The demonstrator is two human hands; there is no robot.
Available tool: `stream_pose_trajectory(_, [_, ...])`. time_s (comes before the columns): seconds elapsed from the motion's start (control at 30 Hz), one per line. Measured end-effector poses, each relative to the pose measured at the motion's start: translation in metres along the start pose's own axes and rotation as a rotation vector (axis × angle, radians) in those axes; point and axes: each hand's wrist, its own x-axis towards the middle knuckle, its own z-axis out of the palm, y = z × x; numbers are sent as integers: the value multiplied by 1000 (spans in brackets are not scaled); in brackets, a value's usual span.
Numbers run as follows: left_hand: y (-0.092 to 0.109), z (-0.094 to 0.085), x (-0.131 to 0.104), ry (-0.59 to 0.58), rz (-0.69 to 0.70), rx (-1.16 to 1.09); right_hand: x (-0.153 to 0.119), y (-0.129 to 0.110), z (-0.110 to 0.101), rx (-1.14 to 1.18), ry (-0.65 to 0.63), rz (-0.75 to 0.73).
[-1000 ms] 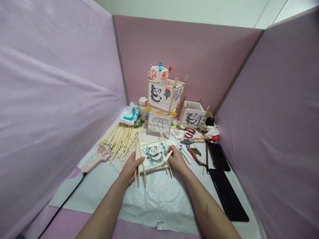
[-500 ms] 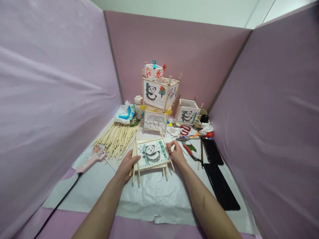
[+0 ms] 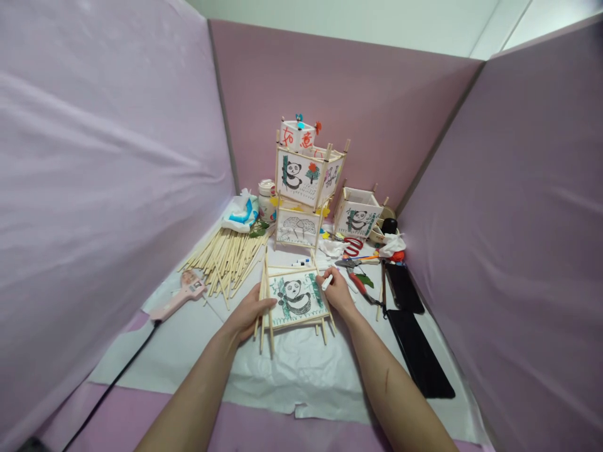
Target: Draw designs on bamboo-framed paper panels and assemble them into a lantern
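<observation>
A lantern frame of thin wooden sticks [image 3: 270, 339] is held over the white sheet, its paper panel [image 3: 308, 285] facing up. On the paper are a black panda and green bamboo. My left hand [image 3: 247, 312] grips the frame's left side, with the thumb on the front edge and the other fingers hidden behind. A white marker pen [image 3: 326, 282] is pinched in my right hand [image 3: 340, 293] at the panel's right edge, near the green drawing. Its tip is hard to make out against the paper.
Behind stands a tiered paper lantern [image 3: 301, 172], with a smaller panda lantern [image 3: 358, 216] to its right. Loose sticks [image 3: 226, 257] and a pink glue gun [image 3: 181, 295] lie left. Red-handled pliers [image 3: 360, 285], red scissors [image 3: 353, 246] and black phone-like slabs [image 3: 419, 355] lie right.
The whole view has shifted slightly, so things appear a little further right. Marker pens behind the frame now show more. Both hands keep their holds, the right one still at the panel's right edge.
</observation>
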Motion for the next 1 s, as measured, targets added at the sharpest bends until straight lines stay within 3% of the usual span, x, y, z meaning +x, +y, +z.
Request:
stream_pose_trajectory(0.4, [2, 0, 3, 44, -35, 43, 2, 10, 3, -117, -7, -82])
stream_pose_trajectory(0.67, [-1, -4, 9, 67, -33, 17, 8, 17, -5, -184, 86, -66])
stream_pose_trajectory(0.77, [0, -4, 9, 61, -35, 2, 16, 19, -21, -247, 183, -10])
stream_pose_trajectory(1.0, [0, -7, 9, 25, -49, -14, 47, 13, -84, -385, 362, 177])
